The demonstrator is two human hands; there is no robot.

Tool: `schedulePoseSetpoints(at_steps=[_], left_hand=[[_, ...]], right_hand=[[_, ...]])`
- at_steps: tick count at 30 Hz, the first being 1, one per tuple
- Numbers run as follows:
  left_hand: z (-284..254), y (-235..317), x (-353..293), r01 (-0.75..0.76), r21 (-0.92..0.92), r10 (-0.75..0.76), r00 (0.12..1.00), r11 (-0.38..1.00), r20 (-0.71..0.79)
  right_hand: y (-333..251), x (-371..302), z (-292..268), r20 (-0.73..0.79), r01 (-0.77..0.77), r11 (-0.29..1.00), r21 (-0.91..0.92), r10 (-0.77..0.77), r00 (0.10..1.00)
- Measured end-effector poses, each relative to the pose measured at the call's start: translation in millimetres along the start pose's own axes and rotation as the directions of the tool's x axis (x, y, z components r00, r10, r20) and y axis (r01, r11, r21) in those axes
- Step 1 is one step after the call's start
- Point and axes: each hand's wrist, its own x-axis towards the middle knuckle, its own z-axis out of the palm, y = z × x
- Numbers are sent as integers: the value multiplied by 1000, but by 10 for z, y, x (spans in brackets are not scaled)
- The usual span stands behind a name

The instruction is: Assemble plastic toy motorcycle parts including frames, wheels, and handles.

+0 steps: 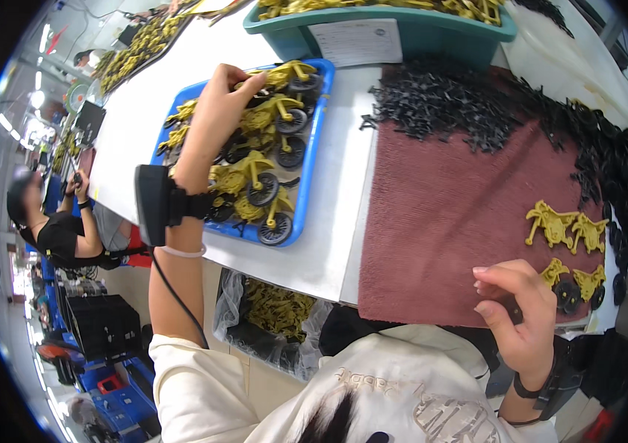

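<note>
My left hand (pixel 227 100) reaches over the far side of a blue tray (pixel 308 184). Its fingers are closed on a yellow toy motorcycle (pixel 278 76), partly hidden by the hand. Rows of similar yellow toy motorcycles (pixel 244 177) with black spoked wheels (pixel 275 228) lie in the tray. Over the near right of a maroon cloth (pixel 432 236), my right hand (pixel 520 314) is open, thumb and curved fingers apart with nothing between them. Just beyond and beside it lie several yellow motorcycle body pieces (pixel 552 224) and black wheels (pixel 568 295).
A heap of small black parts (pixel 447 107) covers the cloth's far edge. Black wheels (pixel 616 170) pile up along the right. Behind stands a green bin (pixel 432 44) of yellow parts. Below the table edge sits a plastic-lined box (pixel 229 303). Another person (pixel 70 232) works at far left.
</note>
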Motion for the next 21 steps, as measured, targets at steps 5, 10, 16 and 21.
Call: schedulePoseSetpoints(at_steps=[5, 10, 16, 21], left_hand=[[-252, -200, 91, -159, 431, 137, 987, 888, 81], [-68, 241, -96, -245, 67, 223, 945, 967, 239], [-38, 351, -209, -298, 56, 258, 894, 953, 367], [-127, 543, -194, -324, 189, 239, 899, 927, 367]], right_hand=[[19, -16, -140, 10, 94, 986, -139, -93, 996], [123, -117, -529, -88, -30, 931, -364, -2, 996], [211, -332, -827, 25, -148, 858, -492, 184, 983], [227, -227, -659, 24, -81, 861, -502, 108, 994]])
